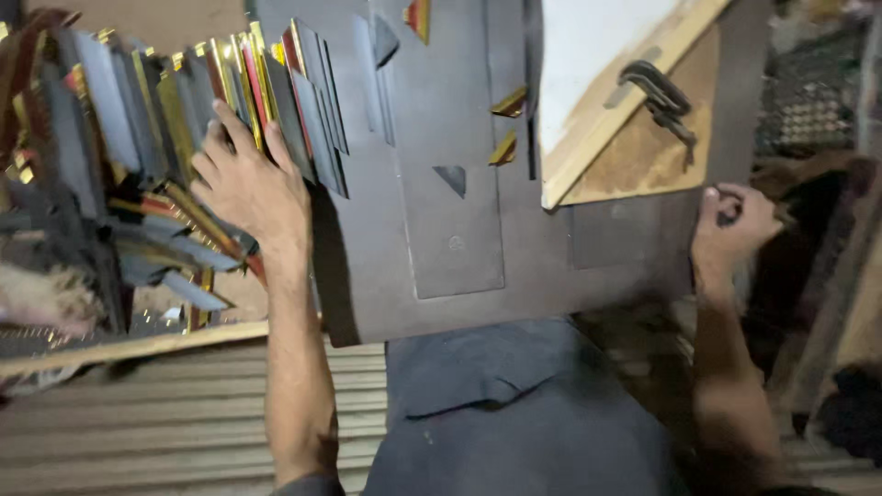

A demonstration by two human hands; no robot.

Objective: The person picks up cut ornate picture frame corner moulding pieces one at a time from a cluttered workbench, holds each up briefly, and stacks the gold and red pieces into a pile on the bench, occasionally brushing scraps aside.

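left hand (246,184) on strips (184,119), right hand (730,225) gripping

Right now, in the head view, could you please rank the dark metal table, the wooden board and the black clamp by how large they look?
1. Dark metal table: largest.
2. Wooden board: clearly smaller, partly cut off by the frame.
3. Black clamp: smallest, lying on the board.

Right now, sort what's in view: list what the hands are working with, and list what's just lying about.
In hand:
- left hand on the stack of cut gold, red and grey strips
- right hand at the dark metal table edge

Lying about:
- wooden board
- dark clamp
- small triangular offcuts
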